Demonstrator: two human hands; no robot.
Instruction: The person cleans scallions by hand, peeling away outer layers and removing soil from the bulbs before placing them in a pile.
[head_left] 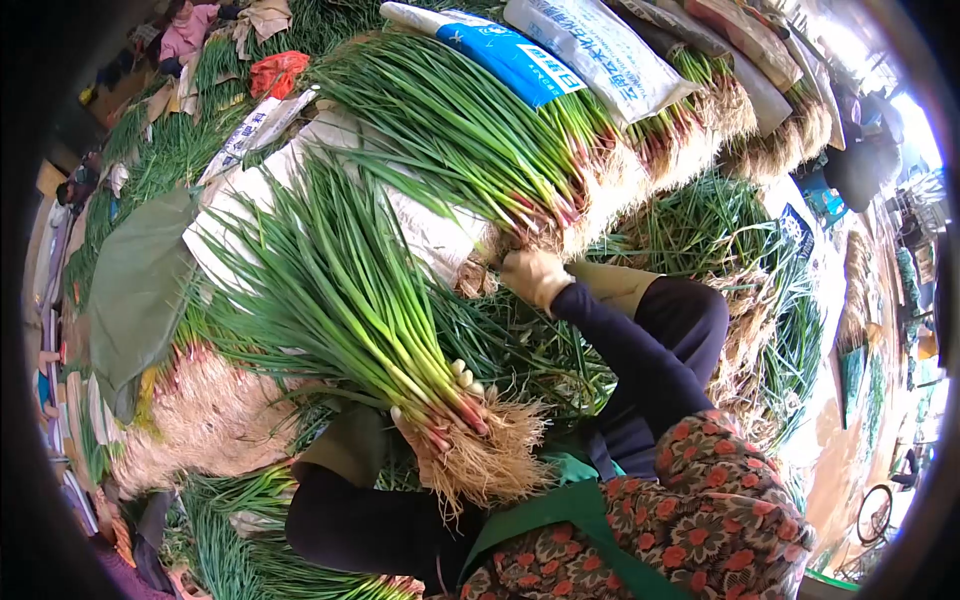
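Note:
A thick bunch of green onions (385, 320) lies slantwise, leaves to the upper left and pale roots towards my body. The fingertips of my left hand (465, 378) curl over its reddish stalks; the rest of that hand is hidden under the bunch. My right hand (535, 278), in a light glove, is closed at the root ends of a large pile of green onions (470, 130). Its fingertips are partly hidden among the roots. A whitish sack (435, 235) lies partly under the leaves, between the bunch and the pile.
Printed sacks (590, 55) cover more root-ended piles at the top right. Loose greens (690, 225) lie beside my right knee. An olive cloth (140, 290) and a root pile (210, 420) are on the left. Another person's pink top (188, 32) shows at the upper left.

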